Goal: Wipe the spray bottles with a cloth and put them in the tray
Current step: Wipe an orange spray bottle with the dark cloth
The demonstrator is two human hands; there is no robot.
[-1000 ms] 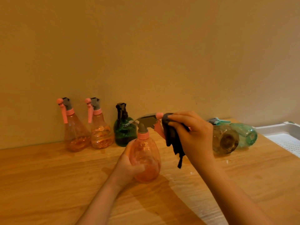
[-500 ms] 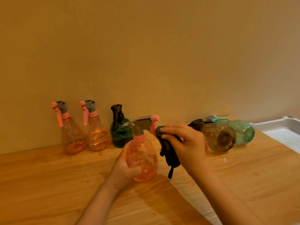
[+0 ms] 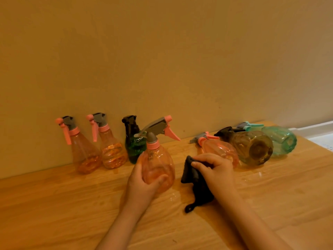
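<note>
- The left hand [image 3: 142, 179] is gripping the round belly of a pink spray bottle [image 3: 158, 165], fingers and thumb curling round it; the bottle is standing upright on the wooden tabletop [image 3: 72, 213], its grey and pink trigger head pointing right.
- The right hand [image 3: 216, 170] is clutching a dark cloth [image 3: 194, 181], fingers folding over its top edge; the cloth is hanging down beside the held bottle, just apart from its right side, with its lower tail touching the tabletop.
- Two orange bottles [image 3: 84, 150] are standing side by side against the wall [image 3: 162, 60] at the back left, and a green bottle [image 3: 134, 143] with a black head is standing just to their right, partly behind the held one.
- A second pink bottle [image 3: 218, 148] is lying on its side behind the right hand, next to an amber bottle [image 3: 252, 147] and a teal bottle [image 3: 279, 139], both also lying down near the wall.
- The white tray [image 3: 319, 129] is showing at the far right edge, just beyond the teal bottle; only its rim and a corner are in view.
- Bare wood is stretching across the near left and near right of the tabletop, in front of both forearms.
</note>
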